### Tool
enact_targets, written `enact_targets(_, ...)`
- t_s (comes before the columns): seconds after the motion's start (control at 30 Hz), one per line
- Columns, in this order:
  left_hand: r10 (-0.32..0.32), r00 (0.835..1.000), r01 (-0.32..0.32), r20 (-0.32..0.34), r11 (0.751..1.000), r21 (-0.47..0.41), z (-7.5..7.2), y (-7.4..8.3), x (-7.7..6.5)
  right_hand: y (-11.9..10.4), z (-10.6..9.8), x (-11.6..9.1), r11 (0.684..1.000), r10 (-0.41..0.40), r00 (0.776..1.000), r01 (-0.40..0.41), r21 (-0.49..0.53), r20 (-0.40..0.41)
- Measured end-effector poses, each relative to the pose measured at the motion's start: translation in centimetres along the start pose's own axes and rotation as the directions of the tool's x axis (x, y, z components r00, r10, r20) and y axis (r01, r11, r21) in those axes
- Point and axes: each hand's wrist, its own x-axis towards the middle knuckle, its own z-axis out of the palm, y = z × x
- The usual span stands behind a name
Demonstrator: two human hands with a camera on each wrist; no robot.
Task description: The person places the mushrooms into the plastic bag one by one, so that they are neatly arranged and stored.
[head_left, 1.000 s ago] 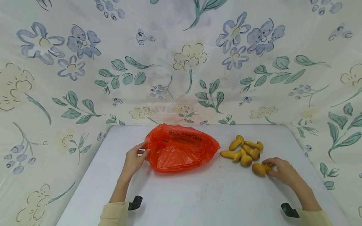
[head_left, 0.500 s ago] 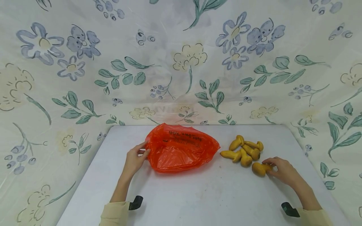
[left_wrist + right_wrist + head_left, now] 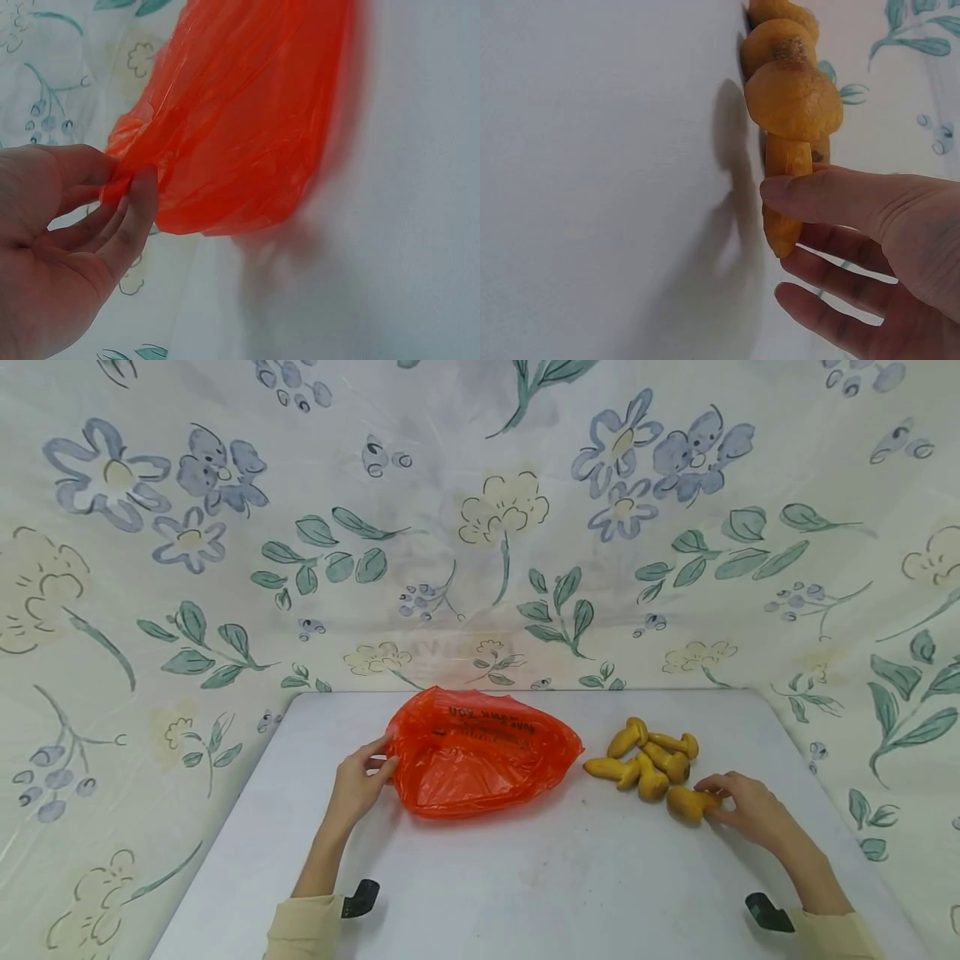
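A red plastic bag (image 3: 480,768) with dark print lies with its mouth spread wide, left of the table's middle. My left hand (image 3: 360,785) pinches the left edge of its rim; the left wrist view has the bag film (image 3: 240,150) bunched between thumb and fingers. On the right, my right hand (image 3: 753,810) pinches a yellow-brown mushroom (image 3: 685,806) by its stem. Seen from the right wrist, the rounded cap (image 3: 795,101) points away from the palm, and shadow on the table suggests it is slightly raised. Several similar mushrooms (image 3: 651,785) lie in a cluster just beyond it.
The white table (image 3: 570,893) runs back to a flower-patterned covering (image 3: 450,527) that rises behind it and along both sides. Dark pieces (image 3: 361,899) stick out from the cuffs at both wrists.
The right hand and the mushroom it pinches have shifted up very slightly. The left hand and the bag stay practically where they were.
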Motion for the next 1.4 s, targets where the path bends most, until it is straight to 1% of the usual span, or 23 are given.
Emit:
enact_targets(0.23, 0.002, 1.000, -0.002, 0.015, 1.000, -0.001, -0.3, -0.2, -0.2, -1.2, -0.2, -0.6, 1.000, -0.031, 0.998, 0.031, 0.003, -0.055)
enact_targets(0.4, 0.023, 1.000, -0.023, 0.013, 1.000, 0.003, -0.4, -0.5, -0.3, -2.2, -0.5, -0.8, 0.999, -0.046, 0.994, 0.046, -0.007, -0.097)
enact_targets(0.57, 0.020, 1.000, -0.020, 0.004, 1.000, 0.001, -0.3, -0.6, -0.4, -2.8, -0.9, -0.3, 0.997, -0.072, 0.989, 0.070, -0.018, -0.130)
enact_targets(0.7, 0.020, 1.000, -0.020, 0.008, 1.000, -0.008, -0.3, -0.7, -0.4, -3.4, -1.1, 0.1, 0.996, -0.084, 0.985, 0.081, -0.030, -0.153)
enact_targets(0.9, 0.018, 1.000, -0.018, 0.019, 1.000, -0.006, -0.4, -0.6, -0.4, -4.5, -1.3, 1.0, 0.997, -0.069, 0.985, 0.065, -0.034, -0.157)
enact_targets(1.2, 0.018, 1.000, -0.018, -0.002, 1.000, -0.010, -0.1, -0.3, 0.0, -6.7, -2.3, 3.2, 0.999, -0.054, 0.989, 0.053, -0.008, -0.136)
enact_targets(1.4, 0.007, 1.000, -0.008, -0.001, 1.000, -0.012, 0.0, -0.2, 0.0, -7.5, -2.5, 4.3, 0.998, -0.065, 0.988, 0.067, 0.009, -0.140)
